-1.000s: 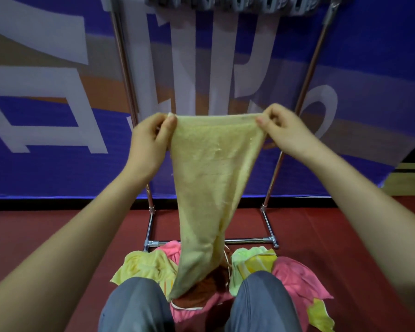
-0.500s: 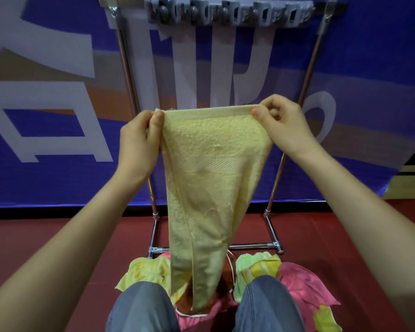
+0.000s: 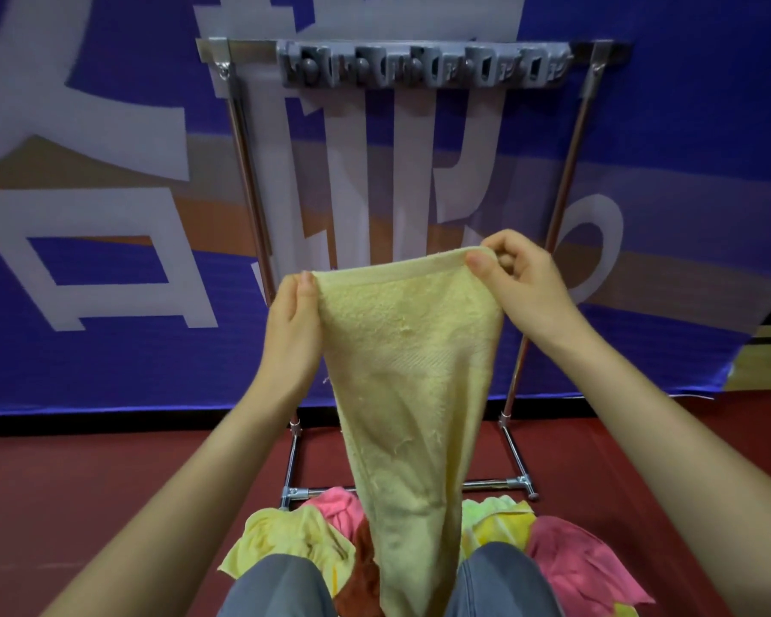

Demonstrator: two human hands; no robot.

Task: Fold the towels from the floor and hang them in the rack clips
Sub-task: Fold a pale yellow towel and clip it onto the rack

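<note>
I hold a pale yellow towel (image 3: 408, 394) by its top edge, stretched between both hands; it hangs narrowing down to between my knees. My left hand (image 3: 291, 322) pinches the top left corner, and my right hand (image 3: 519, 278) pinches the top right corner a little higher. Behind the towel stands a metal rack (image 3: 248, 184), whose top bar carries a grey row of clips (image 3: 423, 64), all without towels. A pile of towels (image 3: 566, 558) in pink, yellow, green and dark red lies on the floor at the rack's foot, partly hidden by my knees.
A blue banner with large white lettering (image 3: 108, 260) hangs close behind the rack. The floor (image 3: 85, 492) is dark red. My grey-trousered knees (image 3: 281, 585) fill the bottom middle of the view. The rack's base bar (image 3: 486, 485) lies just beyond the pile.
The view has tilted upward, so the clip row shows fully and my hands sit lower in frame. The towel's top edge now slopes up to the right; both hands keep their hold.
</note>
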